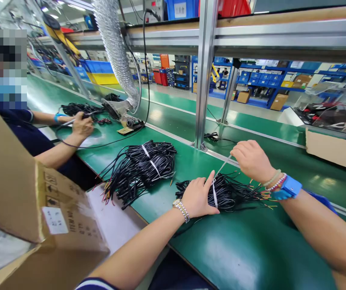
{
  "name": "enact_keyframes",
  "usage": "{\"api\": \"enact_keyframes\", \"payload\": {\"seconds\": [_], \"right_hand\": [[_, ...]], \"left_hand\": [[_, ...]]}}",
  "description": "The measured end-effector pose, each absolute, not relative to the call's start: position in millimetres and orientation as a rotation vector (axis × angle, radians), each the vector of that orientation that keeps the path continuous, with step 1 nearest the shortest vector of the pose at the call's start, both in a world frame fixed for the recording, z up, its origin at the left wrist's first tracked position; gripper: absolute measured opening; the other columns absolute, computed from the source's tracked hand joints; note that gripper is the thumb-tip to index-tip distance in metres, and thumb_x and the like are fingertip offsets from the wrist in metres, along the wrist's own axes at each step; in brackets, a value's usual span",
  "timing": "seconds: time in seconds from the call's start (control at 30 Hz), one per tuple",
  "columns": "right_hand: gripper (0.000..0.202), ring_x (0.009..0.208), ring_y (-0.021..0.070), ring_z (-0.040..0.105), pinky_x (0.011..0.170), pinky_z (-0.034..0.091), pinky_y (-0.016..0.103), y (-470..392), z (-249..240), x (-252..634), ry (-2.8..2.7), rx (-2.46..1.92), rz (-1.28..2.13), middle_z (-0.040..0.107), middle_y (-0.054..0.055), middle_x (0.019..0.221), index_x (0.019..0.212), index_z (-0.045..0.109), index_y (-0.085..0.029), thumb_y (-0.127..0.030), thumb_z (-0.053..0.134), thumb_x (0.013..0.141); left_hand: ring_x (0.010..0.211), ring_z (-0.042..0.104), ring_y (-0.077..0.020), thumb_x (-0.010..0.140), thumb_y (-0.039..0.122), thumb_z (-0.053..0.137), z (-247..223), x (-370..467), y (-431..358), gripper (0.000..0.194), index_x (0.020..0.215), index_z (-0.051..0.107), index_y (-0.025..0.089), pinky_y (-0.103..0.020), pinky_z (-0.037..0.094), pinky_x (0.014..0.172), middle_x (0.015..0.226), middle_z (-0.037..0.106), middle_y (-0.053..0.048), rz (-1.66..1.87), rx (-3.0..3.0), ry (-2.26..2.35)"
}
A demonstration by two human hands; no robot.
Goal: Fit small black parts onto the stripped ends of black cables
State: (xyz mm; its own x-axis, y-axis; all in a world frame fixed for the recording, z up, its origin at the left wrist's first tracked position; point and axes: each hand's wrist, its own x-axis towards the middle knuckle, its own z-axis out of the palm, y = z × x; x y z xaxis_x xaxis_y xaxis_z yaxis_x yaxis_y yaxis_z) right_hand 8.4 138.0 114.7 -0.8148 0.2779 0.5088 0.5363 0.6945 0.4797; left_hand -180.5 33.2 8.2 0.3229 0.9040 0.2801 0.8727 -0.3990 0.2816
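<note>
On the green bench lies a bundle of black cables (228, 193) with bare coloured wire ends at its right side. A white cable tie (214, 195) loops round its middle. My left hand (198, 196) rests on the left part of this bundle, thumb and index finger spread around it beside the tie. My right hand (251, 160), raised above the bundle, is closed on the free end of the cable tie, which is stretched taut between hand and bundle. Left of my hands lies a larger cable bundle (148, 165), bound with white ties.
An open cardboard box (67, 209) stands at the near left. A co-worker's hand (83, 125) holds a tool beside more black cables (79, 108). A metal post (204, 80) and a silver duct (115, 48) rise behind the bench. Flat cardboard (336, 153) lies at right.
</note>
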Motion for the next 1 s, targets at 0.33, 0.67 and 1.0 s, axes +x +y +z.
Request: {"api": "enact_keyframes", "payload": {"seconds": [0.33, 0.67, 1.0], "right_hand": [[0.022, 0.078, 0.0163, 0.047, 0.065, 0.03, 0.029, 136.9, 90.5, -7.4, -2.861, -0.528, -0.619, 0.059, 0.008, 0.094, 0.1, 0.055, -0.018, -0.017, 0.038, 0.087], [0.016, 0.074, 0.0173, 0.047, 0.063, 0.035, 0.031, 92.7, 58.7, -30.5, -3.134, 0.067, -0.579, 0.056, 0.007, 0.078, 0.079, 0.055, -0.014, -0.019, 0.041, 0.085], [0.02, 0.098, 0.0142, 0.048, 0.083, 0.035, 0.026, 165.9, 166.8, 91.5, -2.138, -0.952, -0.687, 0.056, 0.011, 0.101, 0.095, 0.059, -0.013, -0.021, 0.043, 0.085]], "left_hand": [[0.104, 0.047, -0.0325, 0.04, 0.055, 0.073, 1.9, -183.0, 39.0, 0.126, 0.137, 0.003, 0.017, -0.048, 0.036, 0.087, 0.114, 0.049, -0.016, 0.673, 2.487, 1.565], [0.108, 0.045, -0.033, 0.039, 0.057, 0.073, -0.7, -186.3, 42.0, 0.131, 0.137, -0.002, 0.017, -0.049, 0.035, 0.089, 0.118, 0.047, -0.017, 0.729, 2.442, 1.495], [0.117, 0.034, -0.0403, 0.034, 0.059, 0.073, 17.2, -170.5, 28.3, 0.124, 0.137, 0.012, 0.025, -0.057, 0.019, 0.095, 0.128, 0.037, -0.02, 0.329, 2.581, 1.713]]}}
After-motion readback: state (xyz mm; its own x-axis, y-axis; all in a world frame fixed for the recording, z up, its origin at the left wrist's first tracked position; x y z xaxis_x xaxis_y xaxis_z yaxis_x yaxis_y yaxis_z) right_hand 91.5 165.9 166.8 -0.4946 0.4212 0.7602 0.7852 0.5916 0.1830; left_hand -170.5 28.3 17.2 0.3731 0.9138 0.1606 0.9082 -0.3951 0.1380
